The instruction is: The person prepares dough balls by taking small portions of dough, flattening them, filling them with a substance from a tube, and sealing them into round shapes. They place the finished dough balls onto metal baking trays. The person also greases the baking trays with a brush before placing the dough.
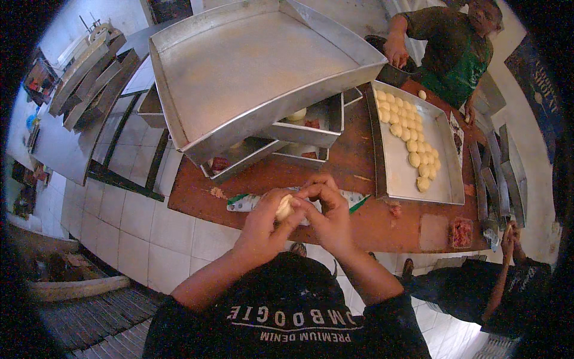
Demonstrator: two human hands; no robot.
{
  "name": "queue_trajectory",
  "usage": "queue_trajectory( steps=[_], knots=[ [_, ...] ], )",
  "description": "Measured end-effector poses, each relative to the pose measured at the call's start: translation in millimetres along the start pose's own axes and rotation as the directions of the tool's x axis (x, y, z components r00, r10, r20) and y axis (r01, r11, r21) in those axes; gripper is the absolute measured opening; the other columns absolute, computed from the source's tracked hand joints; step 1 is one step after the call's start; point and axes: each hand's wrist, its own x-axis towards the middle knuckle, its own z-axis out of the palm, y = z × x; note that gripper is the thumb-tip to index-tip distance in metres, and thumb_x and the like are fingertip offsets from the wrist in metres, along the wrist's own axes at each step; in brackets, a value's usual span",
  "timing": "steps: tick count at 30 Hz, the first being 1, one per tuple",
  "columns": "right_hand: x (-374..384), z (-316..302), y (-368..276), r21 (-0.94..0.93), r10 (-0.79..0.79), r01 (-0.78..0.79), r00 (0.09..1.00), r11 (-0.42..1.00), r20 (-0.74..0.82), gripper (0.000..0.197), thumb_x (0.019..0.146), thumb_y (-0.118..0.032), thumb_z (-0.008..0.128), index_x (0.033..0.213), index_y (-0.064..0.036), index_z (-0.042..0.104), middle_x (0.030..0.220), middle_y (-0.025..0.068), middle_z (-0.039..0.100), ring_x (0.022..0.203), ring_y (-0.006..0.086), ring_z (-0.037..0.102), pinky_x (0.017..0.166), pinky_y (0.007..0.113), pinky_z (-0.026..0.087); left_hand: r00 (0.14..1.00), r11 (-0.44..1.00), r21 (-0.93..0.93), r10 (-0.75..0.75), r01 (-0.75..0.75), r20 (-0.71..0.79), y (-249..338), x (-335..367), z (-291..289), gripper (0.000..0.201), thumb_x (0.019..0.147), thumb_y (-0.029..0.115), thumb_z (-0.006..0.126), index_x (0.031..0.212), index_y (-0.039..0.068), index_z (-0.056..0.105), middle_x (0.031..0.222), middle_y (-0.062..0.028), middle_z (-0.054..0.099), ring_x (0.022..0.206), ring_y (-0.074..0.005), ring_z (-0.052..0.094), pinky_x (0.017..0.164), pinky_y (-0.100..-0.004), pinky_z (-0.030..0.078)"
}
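Observation:
A small pale piece of dough (pixel 284 208) rests in my left hand (pixel 258 227), with the fingers curled around it. My right hand (pixel 332 218) meets it from the other side, its thumb and fingertips pinching at the edge of the dough. Part of the dough is hidden by my fingers. Under both hands lies a light patterned sheet or wrapper (pixel 239 204) with green ends, on the reddish-brown table (pixel 206 181). To the right, a shallow metal tray (pixel 397 176) holds rows of round dough balls (pixel 412 143).
Stacked metal trays (pixel 257 66) stand at the far left of the table, the top one tilted. A clear container (pixel 461 232) of reddish filling sits near the right edge. One co-worker in a green apron (pixel 457 75) stands across; another person (pixel 478 293) is at right.

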Motion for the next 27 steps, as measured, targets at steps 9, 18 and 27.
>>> queue_trajectory(
  steps=[9,18,27],
  knots=[
    [-2,-5,-19,-0.544,-0.444,0.508,0.859,0.668,0.256,0.017,0.072,-0.009,0.068,0.087,-0.0042,0.065,0.096,0.0089,0.051,0.096,0.0221,0.048,0.083,0.032,0.038,0.912,0.735,-0.542,-0.359,0.408,0.2,-18,-4,-9,0.038,0.094,0.037,0.044,0.106,0.003,0.055,0.095,-0.0032,0.057,0.087,-0.0099,0.053,0.077,-0.0249,0.043],
    [-3,-2,-20,-0.318,-0.27,0.328,0.939,0.889,0.213,0.015,0.073,-0.014,0.07,0.084,-0.0066,0.065,0.101,0.0102,0.053,0.096,0.0242,0.048,0.085,0.034,0.038,0.881,0.513,-0.735,-0.397,0.445,0.256,-16,0,-10,0.04,0.094,0.037,0.043,0.112,0.001,0.051,0.097,-0.0033,0.056,0.089,-0.01,0.052,0.08,-0.0255,0.043],
    [4,-14,5,0.23,0.136,-0.19,0.964,0.954,0.23,0.02,0.075,-0.014,0.067,0.095,-0.011,0.067,0.108,0.0077,0.054,0.103,0.0258,0.047,0.091,0.038,0.036,0.923,0.786,-0.487,-0.349,0.382,0.16,-6,-1,1,0.041,0.094,0.039,0.042,0.107,0.003,0.055,0.096,-0.0054,0.058,0.086,-0.0115,0.054,0.08,-0.0255,0.042]
  ],
)
